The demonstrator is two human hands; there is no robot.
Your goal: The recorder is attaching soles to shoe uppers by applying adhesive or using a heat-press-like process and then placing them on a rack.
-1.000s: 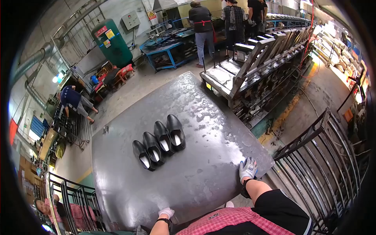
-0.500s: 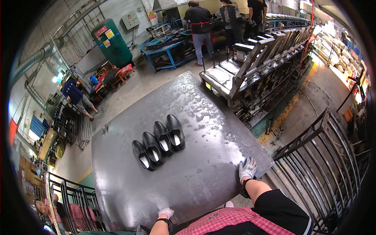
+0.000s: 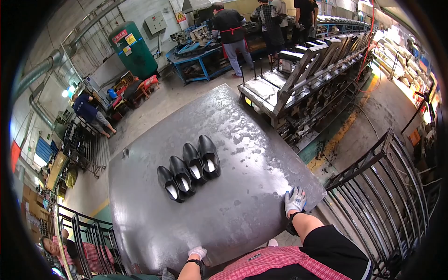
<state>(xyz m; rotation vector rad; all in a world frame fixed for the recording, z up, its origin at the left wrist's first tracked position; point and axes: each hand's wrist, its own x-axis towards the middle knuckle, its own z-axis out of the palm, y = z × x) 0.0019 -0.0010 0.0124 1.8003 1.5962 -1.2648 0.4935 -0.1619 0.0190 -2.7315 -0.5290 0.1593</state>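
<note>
Four black shoes (image 3: pixel 191 157) lie in a row near the tabletop's (image 3: pixel 224 219) middle, toes toward its far edge, ahead of both hands. The left hand (image 3: pixel 198 252), nearer, rests curled at the near edge, grip unclear; the right hand (image 3: pixel 295 199), empty, fingers extended, lies by the near-right corner. The red-tied co-worker (image 3: pixel 228 27) has moved left.

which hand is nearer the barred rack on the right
Right: right hand is at the corner of the table beside the rack; left hand is farther left, at the near edge.
</note>
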